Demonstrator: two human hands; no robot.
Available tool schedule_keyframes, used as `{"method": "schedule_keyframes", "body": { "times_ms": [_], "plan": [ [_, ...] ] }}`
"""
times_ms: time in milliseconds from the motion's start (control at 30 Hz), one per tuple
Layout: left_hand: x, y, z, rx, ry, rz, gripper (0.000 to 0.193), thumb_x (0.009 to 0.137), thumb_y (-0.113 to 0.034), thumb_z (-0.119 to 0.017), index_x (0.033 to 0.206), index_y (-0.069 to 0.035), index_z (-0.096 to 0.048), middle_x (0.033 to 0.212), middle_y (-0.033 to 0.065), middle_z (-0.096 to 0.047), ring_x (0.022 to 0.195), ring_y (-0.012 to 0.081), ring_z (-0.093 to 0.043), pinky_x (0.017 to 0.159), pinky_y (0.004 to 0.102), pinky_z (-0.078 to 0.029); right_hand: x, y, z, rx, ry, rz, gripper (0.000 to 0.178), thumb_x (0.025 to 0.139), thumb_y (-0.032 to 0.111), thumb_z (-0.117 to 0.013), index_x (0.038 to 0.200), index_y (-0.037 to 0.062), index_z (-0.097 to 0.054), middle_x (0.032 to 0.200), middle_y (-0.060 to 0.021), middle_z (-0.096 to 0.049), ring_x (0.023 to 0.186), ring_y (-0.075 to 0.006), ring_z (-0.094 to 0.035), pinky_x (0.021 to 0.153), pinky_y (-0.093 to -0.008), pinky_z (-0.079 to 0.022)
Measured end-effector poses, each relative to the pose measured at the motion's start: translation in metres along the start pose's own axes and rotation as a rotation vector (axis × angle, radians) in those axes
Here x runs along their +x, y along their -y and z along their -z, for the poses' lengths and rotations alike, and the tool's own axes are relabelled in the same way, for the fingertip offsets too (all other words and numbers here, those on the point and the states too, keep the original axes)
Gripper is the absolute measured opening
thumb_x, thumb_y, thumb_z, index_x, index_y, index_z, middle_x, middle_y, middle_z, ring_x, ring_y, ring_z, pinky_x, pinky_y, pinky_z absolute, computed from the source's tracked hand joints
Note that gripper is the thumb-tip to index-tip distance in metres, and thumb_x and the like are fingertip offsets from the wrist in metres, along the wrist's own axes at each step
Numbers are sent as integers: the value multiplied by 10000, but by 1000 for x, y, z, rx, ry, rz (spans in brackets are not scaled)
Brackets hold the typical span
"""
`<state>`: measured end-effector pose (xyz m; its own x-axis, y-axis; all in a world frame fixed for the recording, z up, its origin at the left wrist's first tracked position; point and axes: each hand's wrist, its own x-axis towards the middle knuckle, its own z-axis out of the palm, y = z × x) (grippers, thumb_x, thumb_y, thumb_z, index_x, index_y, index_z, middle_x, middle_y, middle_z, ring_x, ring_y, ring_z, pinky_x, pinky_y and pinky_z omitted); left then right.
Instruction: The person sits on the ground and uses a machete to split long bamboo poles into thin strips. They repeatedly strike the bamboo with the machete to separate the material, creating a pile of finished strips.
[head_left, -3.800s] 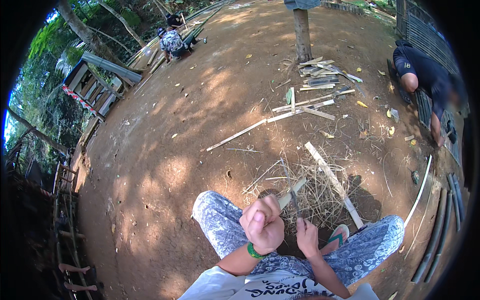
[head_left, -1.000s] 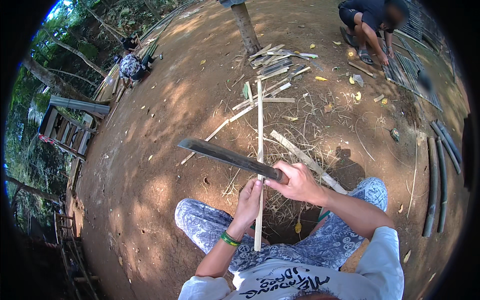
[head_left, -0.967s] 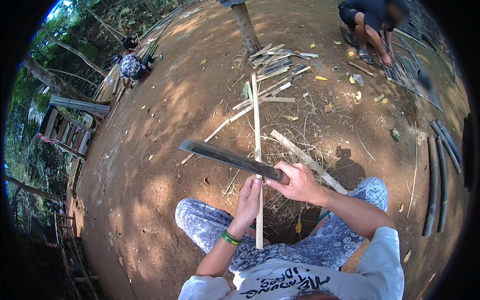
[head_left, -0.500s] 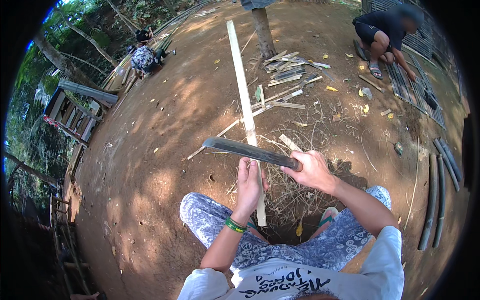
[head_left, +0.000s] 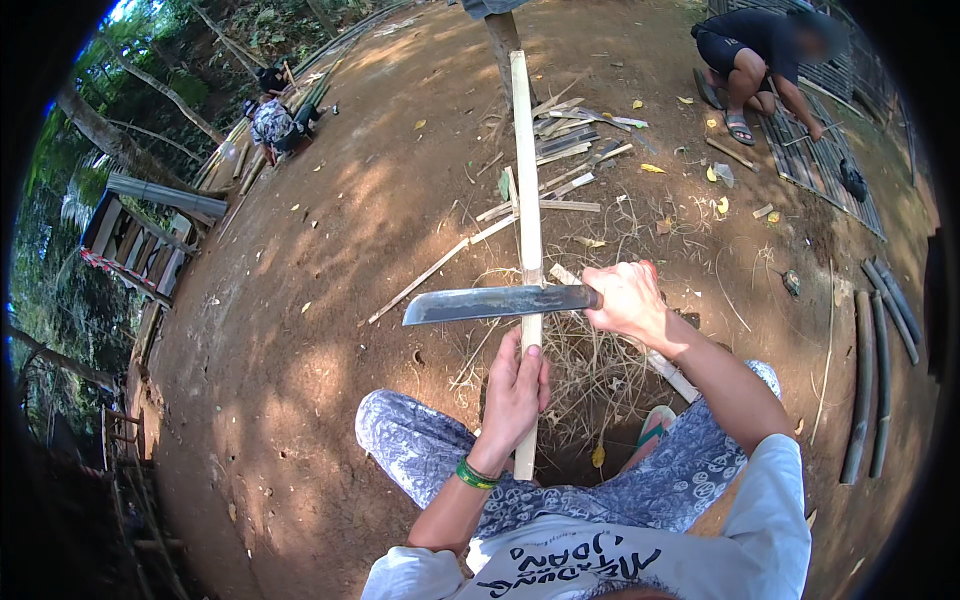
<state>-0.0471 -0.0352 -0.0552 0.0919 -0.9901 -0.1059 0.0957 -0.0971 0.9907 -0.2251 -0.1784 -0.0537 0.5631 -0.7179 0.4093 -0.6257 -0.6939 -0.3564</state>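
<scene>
My left hand [head_left: 516, 388] is closed around the lower part of a long pale bamboo strip [head_left: 526, 170], thumb on top. The strip points away from me, its near end between my knees. In my right hand [head_left: 634, 305] is the handle of a machete [head_left: 480, 304], gripped with the fingers wrapped round. Its broad dark blade lies crosswise over the strip, just beyond my left hand, with the tip toward the left. Whether the edge bites into the strip cannot be told. A second pale strip [head_left: 672, 376] lies partly under my right forearm.
Thin shavings [head_left: 590, 375] litter the ground before me. Beyond lies a pile of split pieces [head_left: 575, 140] by a tree trunk [head_left: 508, 60]. A person [head_left: 760, 70] crouches at right over a slatted panel [head_left: 825, 160]. Dark poles [head_left: 860, 390] lie at right; another person [head_left: 275, 122] crouches far left.
The strip has swung to the right at its far end and come nearer to me. My right hand has moved away from me, and the machete blade now lies more nearly level across the strip.
</scene>
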Motion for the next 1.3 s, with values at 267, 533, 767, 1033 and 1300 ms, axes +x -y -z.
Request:
{"method": "schedule_keyframes", "body": {
  "times_ms": [267,533,767,1033,1300],
  "plan": [
    [-7,13,4,-72,-18,101,291,1096,-154,-411,1365,-43,-418,736,-28,-467,502,31,-404,425,191,-339,-14,-2,-18,-16,80,212,175,707,162,-695,855,80,-647,636,-142,-659,612,-359,-689,576,-478,-545],
    [-17,10,6,-259,-11,189,315,1089,-150,-439,1394,-77,-421,761,-22,-462,510,37,-377,450,193,-316,-12,2,-19,-6,112,156,138,734,205,-693,798,90,-652,644,-151,-666,612,-374,-684,604,-508,-546],
    [-27,9,9,-271,33,210,370,1087,-138,-435,1450,-85,-388,762,-18,-469,516,41,-384,455,190,-322,-7,-3,-15,-55,90,42,103,711,209,-683,726,117,-638,602,-105,-645,569,-345,-669,585,-475,-548],
    [-65,19,20,-121,119,266,381,1086,-136,-441,1455,-64,-379,764,-12,-474,516,33,-386,453,185,-325,12,-36,20,-70,201,-276,120,778,216,-650,791,97,-651,634,-155,-652,615,-372,-678,628,-493,-553],
    [-134,9,53,-62,165,367,384,1080,-105,-435,1456,-37,-394,714,-4,-480,485,42,-400,433,195,-329,20,-126,14,-196,14,-254,221,815,292,-636,769,77,-652,621,-171,-626,637,-378,-677,588,-499,-542]
  ]
}}
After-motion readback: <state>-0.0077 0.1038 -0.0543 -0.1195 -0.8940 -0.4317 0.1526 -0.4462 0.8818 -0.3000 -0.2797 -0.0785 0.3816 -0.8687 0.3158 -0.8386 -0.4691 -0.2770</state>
